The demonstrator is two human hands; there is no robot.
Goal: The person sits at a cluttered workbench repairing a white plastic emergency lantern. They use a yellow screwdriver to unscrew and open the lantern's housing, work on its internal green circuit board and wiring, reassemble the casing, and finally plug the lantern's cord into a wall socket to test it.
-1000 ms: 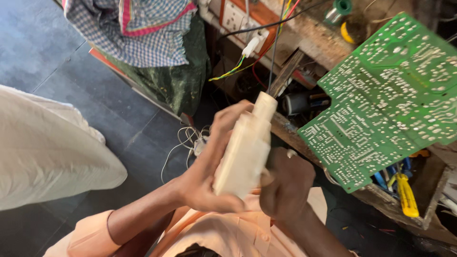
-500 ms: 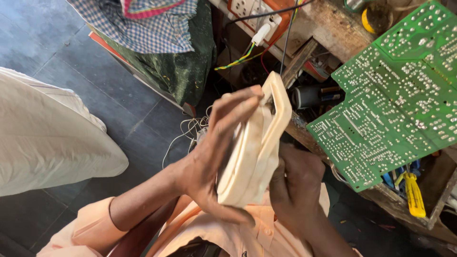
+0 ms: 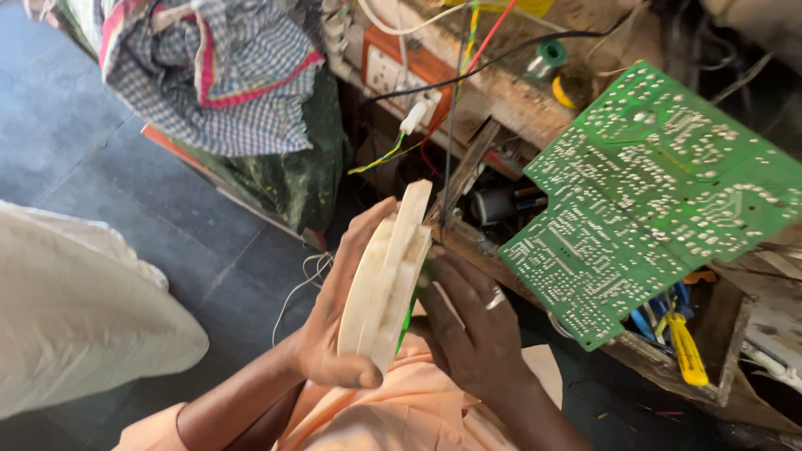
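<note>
I see cream plastic casing (image 3: pixel 386 280) edge-on, frame centre, clamped betw. left hand (image 3: pixel 338 321) fingers and right hand (image 3: pixel 476 330) palm pressed opposite.

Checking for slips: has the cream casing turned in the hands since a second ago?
Yes. The cream casing has turned edge-on, and its top tilts toward the green circuit board. Left hand and right hand both grip it.
</note>
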